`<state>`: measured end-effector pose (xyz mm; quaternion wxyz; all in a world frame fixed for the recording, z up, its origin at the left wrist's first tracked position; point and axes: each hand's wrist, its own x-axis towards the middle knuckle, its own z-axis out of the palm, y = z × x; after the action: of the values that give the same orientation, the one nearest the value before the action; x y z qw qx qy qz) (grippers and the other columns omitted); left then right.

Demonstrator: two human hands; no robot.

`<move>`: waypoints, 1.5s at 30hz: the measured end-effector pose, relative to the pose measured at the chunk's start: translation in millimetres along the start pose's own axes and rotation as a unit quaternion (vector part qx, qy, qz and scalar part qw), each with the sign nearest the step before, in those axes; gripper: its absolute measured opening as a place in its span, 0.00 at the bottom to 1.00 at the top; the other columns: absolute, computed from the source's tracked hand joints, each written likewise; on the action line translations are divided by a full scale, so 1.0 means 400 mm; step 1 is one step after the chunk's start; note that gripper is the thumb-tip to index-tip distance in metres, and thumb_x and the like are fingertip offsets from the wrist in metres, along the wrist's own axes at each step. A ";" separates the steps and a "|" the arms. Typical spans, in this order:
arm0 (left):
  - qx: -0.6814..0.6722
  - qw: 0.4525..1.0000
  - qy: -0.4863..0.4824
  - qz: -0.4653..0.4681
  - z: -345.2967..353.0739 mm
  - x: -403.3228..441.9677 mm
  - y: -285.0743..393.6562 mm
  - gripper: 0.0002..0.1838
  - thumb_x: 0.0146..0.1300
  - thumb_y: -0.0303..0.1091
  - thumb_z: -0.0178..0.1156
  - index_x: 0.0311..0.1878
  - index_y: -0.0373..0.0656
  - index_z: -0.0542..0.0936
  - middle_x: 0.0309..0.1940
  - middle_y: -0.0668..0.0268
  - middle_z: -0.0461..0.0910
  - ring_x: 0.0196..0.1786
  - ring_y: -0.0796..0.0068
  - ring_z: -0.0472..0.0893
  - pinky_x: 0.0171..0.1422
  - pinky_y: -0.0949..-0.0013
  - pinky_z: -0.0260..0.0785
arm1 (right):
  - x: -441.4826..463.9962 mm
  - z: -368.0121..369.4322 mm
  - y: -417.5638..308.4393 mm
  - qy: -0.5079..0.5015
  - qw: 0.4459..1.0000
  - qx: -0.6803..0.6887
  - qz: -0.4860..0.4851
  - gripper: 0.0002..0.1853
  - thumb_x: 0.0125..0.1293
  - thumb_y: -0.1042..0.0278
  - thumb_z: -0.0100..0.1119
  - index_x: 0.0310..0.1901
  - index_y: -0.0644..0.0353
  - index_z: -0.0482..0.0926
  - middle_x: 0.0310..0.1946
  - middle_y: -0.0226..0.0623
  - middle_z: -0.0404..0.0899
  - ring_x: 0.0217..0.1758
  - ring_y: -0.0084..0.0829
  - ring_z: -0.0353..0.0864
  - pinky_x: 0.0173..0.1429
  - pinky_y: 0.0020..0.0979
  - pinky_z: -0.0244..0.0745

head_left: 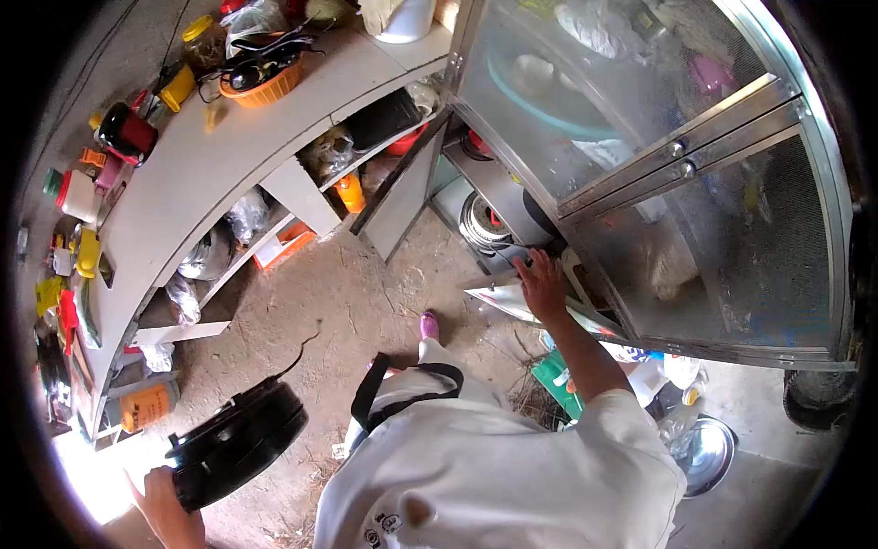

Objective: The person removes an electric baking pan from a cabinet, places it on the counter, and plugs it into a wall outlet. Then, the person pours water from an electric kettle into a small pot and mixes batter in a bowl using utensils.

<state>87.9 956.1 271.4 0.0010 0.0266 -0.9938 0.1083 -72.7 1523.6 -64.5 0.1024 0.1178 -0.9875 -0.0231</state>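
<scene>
A round black appliance (240, 446) with a cord hanging off it is gripped at its lower left edge by my left hand (163, 508). My right hand (541, 282) reaches to the top of an open lower door (512, 300) of the metal cabinet, fingers spread and touching or very near its edge. Inside the lower compartment, beyond that hand, a round white and silver appliance (483, 220) sits on the shelf.
The mesh-front cabinet (681, 165) stands at the right. A curved counter (238, 146) runs along the left, with an orange basket (265, 84) of eggplants and jars on it. One counter door (402, 188) hangs open. A metal basin (709, 456) lies lower right.
</scene>
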 end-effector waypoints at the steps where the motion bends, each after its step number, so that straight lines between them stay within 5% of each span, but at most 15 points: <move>1: 0.000 1.000 0.002 -0.004 -0.001 -0.025 -0.017 0.17 0.37 0.17 0.54 0.36 0.36 0.68 0.28 0.57 0.69 0.39 0.55 0.72 0.69 0.49 0.43 | 0.016 0.003 -0.010 0.015 1.000 -0.005 -0.022 0.30 0.50 0.62 0.59 0.57 0.45 0.63 0.55 0.42 0.62 0.60 0.44 0.60 0.58 0.55 0.55; 3: -0.006 0.986 -0.119 -0.112 -0.047 -0.070 -0.040 0.20 0.38 0.18 0.55 0.40 0.37 0.68 0.30 0.56 0.71 0.40 0.55 0.72 0.69 0.49 0.43 | 0.040 0.013 -0.045 0.042 0.997 -0.014 -0.063 0.25 0.55 0.61 0.55 0.57 0.43 0.65 0.56 0.41 0.61 0.61 0.42 0.60 0.59 0.57 0.54; 4: 0.005 0.952 -0.230 -0.201 -0.084 -0.083 -0.052 0.32 0.44 0.31 0.61 0.57 0.45 0.67 0.52 0.49 0.70 0.54 0.54 0.71 0.65 0.58 0.50 | 0.054 0.004 -0.098 0.001 0.998 0.019 -0.065 0.23 0.55 0.66 0.51 0.56 0.46 0.66 0.56 0.41 0.61 0.62 0.41 0.59 0.60 0.55 0.53; 9: 0.013 0.941 -0.253 -0.225 -0.090 -0.152 -0.102 0.31 0.45 0.33 0.61 0.56 0.42 0.67 0.51 0.49 0.71 0.54 0.52 0.70 0.64 0.55 0.49 | 0.267 -0.017 -0.377 0.013 0.955 0.222 -0.198 0.26 0.49 0.72 0.55 0.55 0.52 0.68 0.58 0.41 0.58 0.64 0.39 0.57 0.62 0.55 0.51; 13: 0.033 0.948 -0.223 -0.223 -0.065 -0.250 -0.154 0.32 0.43 0.34 0.61 0.56 0.41 0.67 0.51 0.50 0.70 0.60 0.50 0.63 0.68 0.52 0.41 | 0.479 0.016 -0.598 0.060 0.927 0.254 -0.270 0.30 0.51 0.68 0.56 0.59 0.53 0.62 0.60 0.40 0.58 0.66 0.39 0.53 0.65 0.54 0.47; 15: 0.035 0.943 -0.224 -0.245 -0.078 -0.261 -0.129 0.33 0.42 0.35 0.61 0.56 0.42 0.67 0.52 0.50 0.70 0.61 0.51 0.61 0.69 0.52 0.40 | 0.550 0.074 -0.661 0.049 0.956 0.173 -0.231 0.20 0.53 0.63 0.54 0.50 0.55 0.72 0.55 0.35 0.65 0.64 0.37 0.57 0.67 0.50 0.44; 21: 0.042 0.951 -0.210 -0.224 -0.068 -0.295 -0.134 0.32 0.45 0.36 0.60 0.57 0.42 0.67 0.54 0.52 0.69 0.61 0.57 0.61 0.70 0.54 0.38 | 0.502 0.070 -0.590 -0.040 0.953 0.010 -0.300 0.10 0.53 0.65 0.49 0.27 0.54 0.82 0.37 0.33 0.73 0.52 0.31 0.67 0.68 0.51 0.39; 29: -0.037 0.936 -0.254 -0.243 -0.040 -0.183 -0.088 0.33 0.51 0.34 0.56 0.63 0.43 0.60 0.59 0.56 0.64 0.60 0.57 0.64 0.69 0.55 0.40 | 0.259 0.065 -0.293 -0.028 0.964 0.032 -0.261 0.08 0.47 0.65 0.52 0.22 0.58 0.78 0.28 0.36 0.70 0.43 0.35 0.70 0.68 0.49 0.43; 30: 0.031 0.976 -0.179 -0.122 -0.015 -0.185 -0.109 0.31 0.52 0.32 0.56 0.62 0.44 0.61 0.52 0.56 0.71 0.52 0.59 0.72 0.63 0.55 0.55 | 0.229 0.091 -0.249 0.092 0.959 0.048 -0.263 0.09 0.46 0.66 0.51 0.22 0.60 0.78 0.27 0.38 0.70 0.43 0.37 0.70 0.67 0.50 0.46; 32: -0.022 0.979 -0.115 -0.166 0.063 -0.170 -0.126 0.28 0.45 0.25 0.56 0.54 0.41 0.64 0.43 0.55 0.72 0.48 0.56 0.72 0.66 0.53 0.49 | 0.177 0.156 -0.167 0.095 0.964 0.063 -0.240 0.05 0.42 0.70 0.52 0.18 0.62 0.75 0.29 0.45 0.71 0.43 0.43 0.70 0.64 0.51 0.53; 34: -0.067 0.970 -0.071 -0.220 0.089 -0.156 -0.095 0.26 0.37 0.19 0.58 0.46 0.37 0.67 0.35 0.54 0.73 0.45 0.53 0.72 0.69 0.50 0.43 | 0.114 0.284 -0.065 0.065 0.986 0.014 -0.155 0.12 0.47 0.71 0.52 0.34 0.67 0.73 0.38 0.49 0.70 0.45 0.50 0.68 0.63 0.50 0.55; 36: -0.062 0.968 -0.078 -0.229 0.073 -0.101 -0.060 0.28 0.35 0.21 0.61 0.46 0.38 0.66 0.36 0.54 0.73 0.45 0.53 0.72 0.68 0.50 0.43 | 0.064 0.389 0.048 0.068 0.992 0.046 -0.091 0.12 0.62 0.68 0.41 0.44 0.64 0.69 0.47 0.48 0.68 0.53 0.44 0.65 0.59 0.41 0.59; 39: -0.089 0.967 -0.060 -0.230 0.059 -0.022 -0.021 0.27 0.35 0.22 0.63 0.43 0.42 0.67 0.33 0.57 0.75 0.44 0.55 0.73 0.66 0.53 0.46 | 0.047 0.406 0.184 -0.063 0.981 -0.148 -0.111 0.16 0.66 0.66 0.35 0.53 0.61 0.60 0.55 0.43 0.59 0.60 0.37 0.57 0.64 0.36 0.50; 43: -0.113 0.961 -0.024 -0.250 0.038 0.067 0.011 0.25 0.35 0.25 0.63 0.43 0.42 0.69 0.31 0.54 0.77 0.42 0.55 0.74 0.60 0.56 0.55 | 0.026 0.472 0.281 -0.097 0.716 -0.655 -0.220 0.23 0.70 0.64 0.27 0.65 0.58 0.48 0.67 0.36 0.47 0.70 0.29 0.45 0.71 0.28 0.39; 45: -0.117 0.949 0.003 -0.294 0.044 0.092 0.013 0.24 0.36 0.27 0.62 0.43 0.40 0.69 0.31 0.53 0.77 0.40 0.52 0.75 0.53 0.57 0.62 | 0.041 0.388 0.279 -0.307 0.860 -0.361 -0.188 0.28 0.62 0.65 0.33 0.63 0.70 0.51 0.68 0.44 0.41 0.72 0.40 0.34 0.72 0.38 0.26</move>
<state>51.0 955.7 253.4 0.0388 0.3167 -0.9476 -0.0137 -146.0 1631.5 -205.1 -0.1765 0.2430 -0.8505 -0.4317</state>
